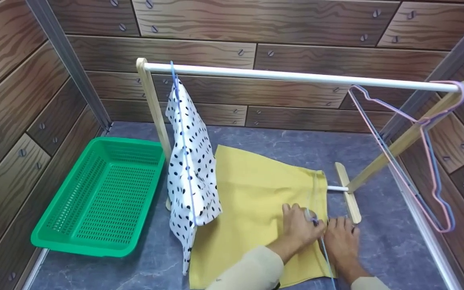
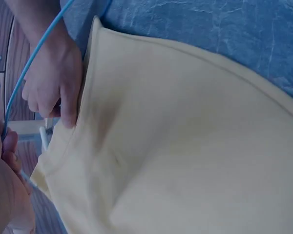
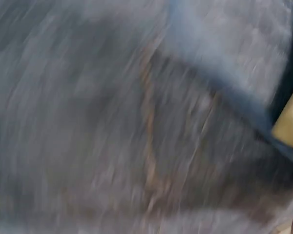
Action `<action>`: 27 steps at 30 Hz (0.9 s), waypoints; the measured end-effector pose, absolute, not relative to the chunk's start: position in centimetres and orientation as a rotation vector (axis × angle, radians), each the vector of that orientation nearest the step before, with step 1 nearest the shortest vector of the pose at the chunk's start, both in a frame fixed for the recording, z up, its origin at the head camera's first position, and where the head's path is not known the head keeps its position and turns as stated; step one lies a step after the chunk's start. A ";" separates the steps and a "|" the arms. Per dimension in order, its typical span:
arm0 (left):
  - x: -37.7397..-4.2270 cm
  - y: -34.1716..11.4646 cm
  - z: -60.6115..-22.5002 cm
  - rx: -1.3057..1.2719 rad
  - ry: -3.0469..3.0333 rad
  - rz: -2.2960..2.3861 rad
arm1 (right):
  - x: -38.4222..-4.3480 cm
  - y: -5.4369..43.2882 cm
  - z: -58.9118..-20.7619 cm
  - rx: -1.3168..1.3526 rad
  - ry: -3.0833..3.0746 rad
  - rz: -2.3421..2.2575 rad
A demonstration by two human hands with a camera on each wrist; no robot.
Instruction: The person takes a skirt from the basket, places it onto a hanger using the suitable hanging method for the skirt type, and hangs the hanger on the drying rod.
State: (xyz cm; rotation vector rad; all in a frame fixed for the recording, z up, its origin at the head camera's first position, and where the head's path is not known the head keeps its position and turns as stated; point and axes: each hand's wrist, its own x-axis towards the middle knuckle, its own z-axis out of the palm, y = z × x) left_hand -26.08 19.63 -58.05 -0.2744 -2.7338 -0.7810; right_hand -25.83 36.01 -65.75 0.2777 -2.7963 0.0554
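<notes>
A yellow garment (image 1: 252, 201) lies spread on the grey floor under the rack. My left hand (image 1: 302, 227) is over its right end, gripping a light blue wire hanger (image 1: 327, 257). In the left wrist view, the left hand's fingers (image 2: 10, 153) curl round the hanger wire (image 2: 34, 51). Beside it, my right hand (image 1: 341, 237) pinches the garment's right edge; the left wrist view shows that hand (image 2: 53, 80) with a digit lying over the hem. The right wrist view is blurred, with a bit of yellow cloth (image 3: 290, 119) at its right side.
A clothes rack with a white rail (image 1: 256, 73) stands over the garment. Toward its left end hangs a white cloth with black dots (image 1: 191, 161). Pink and blue hangers (image 1: 433, 161) hang at its right end. A green basket (image 1: 135, 229) sits on the left, near wood-patterned walls (image 1: 199, 52).
</notes>
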 end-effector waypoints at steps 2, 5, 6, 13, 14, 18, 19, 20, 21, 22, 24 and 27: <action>-25.9 19.6 -58.3 -0.282 -2.673 -0.799 | -25.9 35.8 -65.9 0.206 -2.851 0.167; -26.1 19.3 -58.2 -0.295 -2.661 -0.703 | -26.2 35.7 -65.8 0.098 -2.955 0.344; -26.2 19.2 -58.0 -0.299 -2.676 -0.675 | -26.3 35.7 -65.6 0.058 -2.988 0.388; -26.6 18.8 -57.2 -0.301 -2.765 -0.702 | -26.9 35.2 -64.7 0.039 -3.018 0.368; -26.7 18.8 -57.2 -0.296 -2.765 -0.714 | -27.0 35.1 -64.6 0.086 -2.979 0.322; -26.7 18.8 -57.0 -0.277 -2.798 -0.731 | -27.1 34.7 -64.7 0.293 -2.790 0.091; -26.7 18.9 -57.0 -0.275 -2.808 -0.730 | -27.2 34.7 -64.8 0.336 -2.750 0.037; -26.8 18.9 -56.9 -0.273 -2.820 -0.713 | -27.2 34.7 -64.8 0.365 -2.723 0.010; -26.8 19.0 -56.9 -0.271 -2.834 -0.696 | -27.2 34.8 -64.8 0.375 -2.711 -0.001; -26.8 19.1 -56.9 -0.269 -2.841 -0.677 | -27.3 34.9 -64.8 0.370 -2.711 0.005; -26.8 19.2 -56.9 -0.263 -2.851 -0.643 | -27.3 35.1 -64.8 0.340 -2.749 0.049; -26.8 19.3 -56.9 -0.257 -2.852 -0.599 | -27.5 35.4 -64.8 0.282 -2.822 0.111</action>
